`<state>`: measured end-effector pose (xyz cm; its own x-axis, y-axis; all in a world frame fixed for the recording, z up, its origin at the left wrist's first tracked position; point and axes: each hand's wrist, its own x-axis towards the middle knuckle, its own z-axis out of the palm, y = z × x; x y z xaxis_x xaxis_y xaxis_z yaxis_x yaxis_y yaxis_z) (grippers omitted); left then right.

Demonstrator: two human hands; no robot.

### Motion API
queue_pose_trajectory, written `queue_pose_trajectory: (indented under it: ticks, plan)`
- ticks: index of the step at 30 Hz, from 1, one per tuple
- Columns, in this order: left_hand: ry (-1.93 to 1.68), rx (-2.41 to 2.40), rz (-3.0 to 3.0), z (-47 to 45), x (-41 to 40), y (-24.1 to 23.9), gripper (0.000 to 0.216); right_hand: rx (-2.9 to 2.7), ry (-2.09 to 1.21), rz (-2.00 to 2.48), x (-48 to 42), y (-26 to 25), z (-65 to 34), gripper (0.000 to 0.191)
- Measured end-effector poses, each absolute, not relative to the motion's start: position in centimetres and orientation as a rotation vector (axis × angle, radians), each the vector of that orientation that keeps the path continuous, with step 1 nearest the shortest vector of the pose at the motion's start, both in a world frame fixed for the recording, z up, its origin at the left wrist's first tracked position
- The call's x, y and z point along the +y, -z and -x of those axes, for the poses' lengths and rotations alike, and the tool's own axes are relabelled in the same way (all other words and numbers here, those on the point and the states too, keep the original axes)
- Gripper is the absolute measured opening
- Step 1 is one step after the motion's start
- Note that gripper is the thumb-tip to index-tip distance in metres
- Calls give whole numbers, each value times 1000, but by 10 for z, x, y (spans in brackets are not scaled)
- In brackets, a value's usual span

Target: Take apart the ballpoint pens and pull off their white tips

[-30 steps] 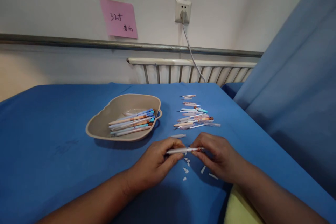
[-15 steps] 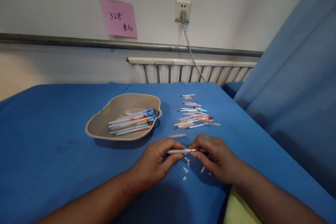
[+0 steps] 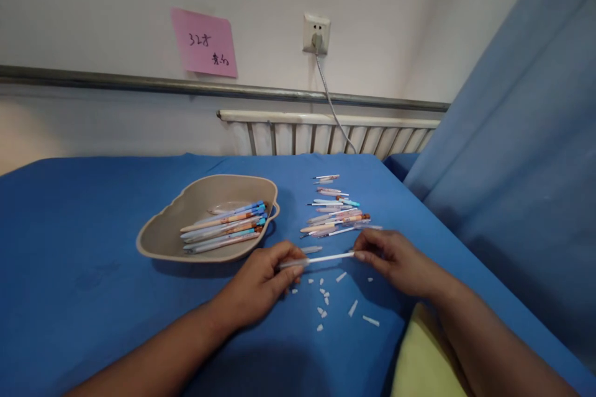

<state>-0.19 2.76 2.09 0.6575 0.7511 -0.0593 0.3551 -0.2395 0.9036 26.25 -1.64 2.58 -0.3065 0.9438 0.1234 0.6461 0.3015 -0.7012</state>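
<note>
My left hand (image 3: 261, 279) pinches one end of a clear pen barrel (image 3: 293, 263) just above the blue cloth. My right hand (image 3: 395, 257) pinches the far end of a thin white refill (image 3: 333, 257) that sticks out of that barrel. Both hands are closed on these parts. Several small white caps (image 3: 323, 294) lie scattered on the cloth below and between the hands. Another short clear pen part (image 3: 311, 249) lies just behind the left fingers.
A beige scalloped tray (image 3: 162, 236) holding several assembled pens (image 3: 223, 226) stands left of centre. A pile of loose pens and refills (image 3: 333, 214) lies beyond my right hand. A blue curtain (image 3: 512, 136) hangs at the right; a radiator, socket and pink note are on the wall.
My right hand has moved to the right, drawing the white refill out of the barrel. The hands are now further apart, and the view has shifted down and left.
</note>
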Motion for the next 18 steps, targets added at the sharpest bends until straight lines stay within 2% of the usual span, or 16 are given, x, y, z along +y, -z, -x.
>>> queue_pose_trajectory:
  ticks: [10, 13, 18]
  plan:
    - [-545, 867, -1541, -4, 31, -9, 20, -1914, -922, 1347, -12, -21, -271, 12]
    - [-514, 850, -1561, -4, 29, -9, 21, -1947, -844, 1315, -15, -22, -263, 10]
    - [-416, 793, -1635, -7, 24, -12, 34, -2063, -664, 1266, -21, -25, -251, 6]
